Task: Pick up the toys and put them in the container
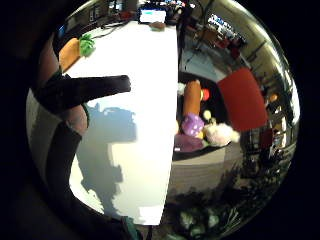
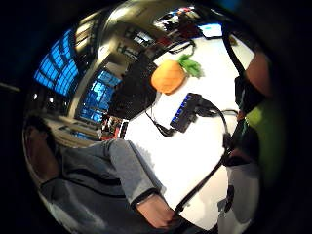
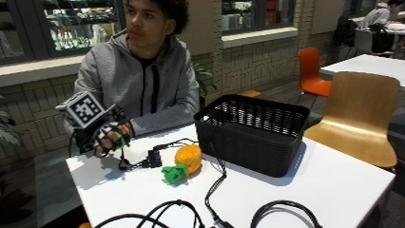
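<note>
From the outside view we see the black-gloved right hand (image 3: 109, 137) raised over the white table (image 3: 329, 180) near its edge. Its fingers are curled round a small lime-green object (image 3: 120, 140) (we cannot tell what it is). The orange plush pineapple with green felt leaves (image 3: 187, 160) lies on its side on the tabletop, at about four o'clock from the hand. It sits just beside the black woven plastic basket (image 3: 253, 135), at the basket's eight o'clock, not inside it. A small black hub with blue lights (image 2: 187, 111) lies between the hand and the pineapple, and black cables (image 3: 212, 190) trail past it.
</note>
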